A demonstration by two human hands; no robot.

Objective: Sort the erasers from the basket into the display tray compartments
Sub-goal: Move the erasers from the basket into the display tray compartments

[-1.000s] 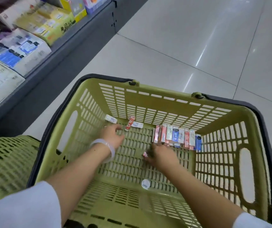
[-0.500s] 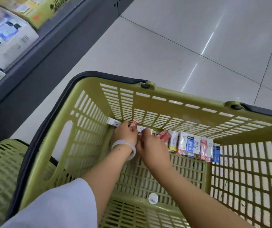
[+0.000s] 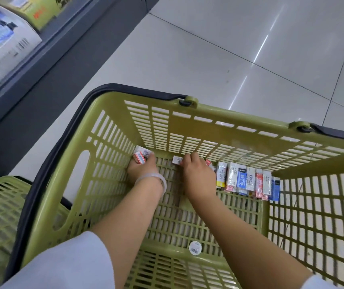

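Gathering step — left hand [image 3: 144, 170] pinches a red-and-white eraser [image 3: 139, 157] in the basket [image 3: 112, 130] corner, right hand [image 3: 198, 176] pinches a white one [image 3: 177, 159]; next, I'd guess, lifting both out trayward.

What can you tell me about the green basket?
The green basket looks like olive plastic, with slotted walls and floor, oval hand-holes in its sides and a dark handle folded along the rim. It stands open on the pale tiled floor beside a shelf. A row of erasers lines its far wall, and a round barcode sticker sits on the floor. The left hand and right hand reach inside.
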